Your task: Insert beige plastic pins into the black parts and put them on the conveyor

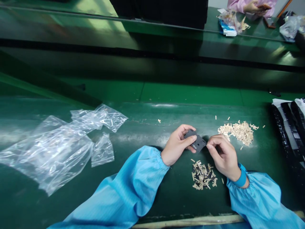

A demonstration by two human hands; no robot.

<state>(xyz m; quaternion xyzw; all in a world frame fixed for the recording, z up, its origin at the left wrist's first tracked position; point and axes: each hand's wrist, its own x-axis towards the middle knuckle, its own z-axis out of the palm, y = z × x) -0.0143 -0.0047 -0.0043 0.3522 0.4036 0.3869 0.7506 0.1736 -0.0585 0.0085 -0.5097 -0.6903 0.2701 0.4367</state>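
Note:
My left hand (177, 143) grips a small dark grey rectangular plate with cut-outs (197, 143), its thumb lying across the upper face. At the plate's right end, my right hand (222, 155) has thumb and forefinger pinched together at the corner. Whether a small piece sits between those fingertips is too small to make out. Just below the hands lies a loose pile of small beige strips (203, 176) mixed with dark bits. A larger heap of beige pieces (240, 132) is spread beyond my right hand.
Crumpled clear plastic bags (59, 149) cover the green table (147, 127) on the left. Black-wrapped trays or packages (292, 130) stand at the right edge. Across the far bench, a person in a pink sleeve (235, 4) has hands near bagged items (232, 22).

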